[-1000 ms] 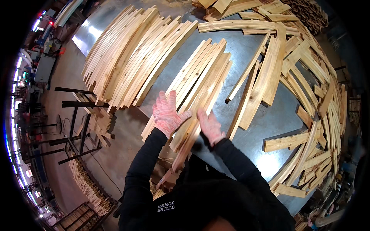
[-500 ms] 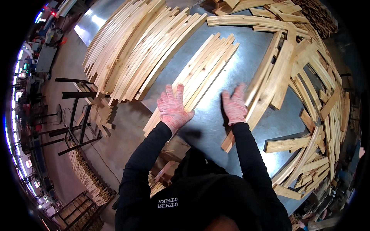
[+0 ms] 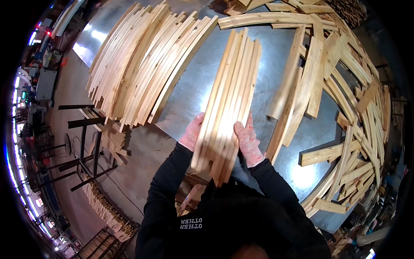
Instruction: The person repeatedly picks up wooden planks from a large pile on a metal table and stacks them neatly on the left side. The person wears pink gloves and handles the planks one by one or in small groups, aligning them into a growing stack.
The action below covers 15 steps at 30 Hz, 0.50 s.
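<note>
Between my two gloved hands is a bundle of several long pale wood strips [image 3: 228, 99], lifted toward me with its near ends uneven. My left hand [image 3: 192, 131] grips the bundle's left side, its fingertips hidden behind the wood. On the right side my right hand [image 3: 249, 140] presses the strips, thumb in front and the other fingers partly hidden. Both hands wear pinkish-white knit gloves and are closed on the bundle. Beneath it lies the shiny metal table [image 3: 185, 97].
A wide row of wood strips [image 3: 142, 64] lies side by side on the table's left. Loose boards [image 3: 306, 82] sit to the right, with a jumbled heap of planks [image 3: 358, 99] beyond. A dark metal frame [image 3: 84, 138] stands on the floor at left, near stacked wood [image 3: 108, 207].
The strips lay on the table under my left hand, with my right hand apart beside them. Now both hands hold the bundle, raised and turned more upright in the picture.
</note>
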Each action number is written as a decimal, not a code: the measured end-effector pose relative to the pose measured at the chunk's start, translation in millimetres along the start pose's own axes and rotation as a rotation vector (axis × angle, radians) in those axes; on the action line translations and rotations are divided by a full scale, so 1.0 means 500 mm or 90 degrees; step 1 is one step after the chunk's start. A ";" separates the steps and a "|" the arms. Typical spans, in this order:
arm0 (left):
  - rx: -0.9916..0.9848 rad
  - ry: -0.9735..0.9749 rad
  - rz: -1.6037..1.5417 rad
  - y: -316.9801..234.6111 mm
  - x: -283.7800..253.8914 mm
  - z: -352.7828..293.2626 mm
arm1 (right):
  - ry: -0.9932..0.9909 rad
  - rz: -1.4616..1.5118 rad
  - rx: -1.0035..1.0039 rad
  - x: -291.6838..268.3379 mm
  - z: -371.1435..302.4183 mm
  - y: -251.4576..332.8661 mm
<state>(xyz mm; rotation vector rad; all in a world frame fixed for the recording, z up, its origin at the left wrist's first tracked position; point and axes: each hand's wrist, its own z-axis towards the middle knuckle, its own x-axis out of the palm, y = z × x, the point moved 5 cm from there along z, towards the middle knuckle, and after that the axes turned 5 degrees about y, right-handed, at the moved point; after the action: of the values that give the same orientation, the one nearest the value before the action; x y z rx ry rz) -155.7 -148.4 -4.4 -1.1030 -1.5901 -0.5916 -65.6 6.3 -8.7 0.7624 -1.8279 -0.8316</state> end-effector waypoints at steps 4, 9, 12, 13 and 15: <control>0.028 -0.234 0.975 -0.102 -0.044 -0.035 | -0.022 -0.383 -0.014 0.029 0.041 0.045; -0.064 -0.578 1.283 -0.218 0.163 -0.115 | 0.100 -0.779 -0.031 0.142 0.098 0.052; 0.148 -0.441 1.661 -0.160 0.209 -0.102 | 0.322 -0.853 0.104 0.217 0.156 0.113; 0.025 -0.447 1.727 -0.154 0.187 -0.092 | 0.241 -0.903 -0.020 0.219 0.175 0.162; 0.058 -0.486 1.776 -0.157 0.108 -0.099 | -0.025 -0.930 -0.462 0.187 0.202 0.270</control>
<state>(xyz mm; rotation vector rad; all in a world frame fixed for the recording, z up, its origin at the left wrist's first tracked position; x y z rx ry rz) -201.6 -205.6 74.5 -2.1432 0.6149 1.7844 -211.2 31.3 115.2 1.5185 -0.5821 -2.2224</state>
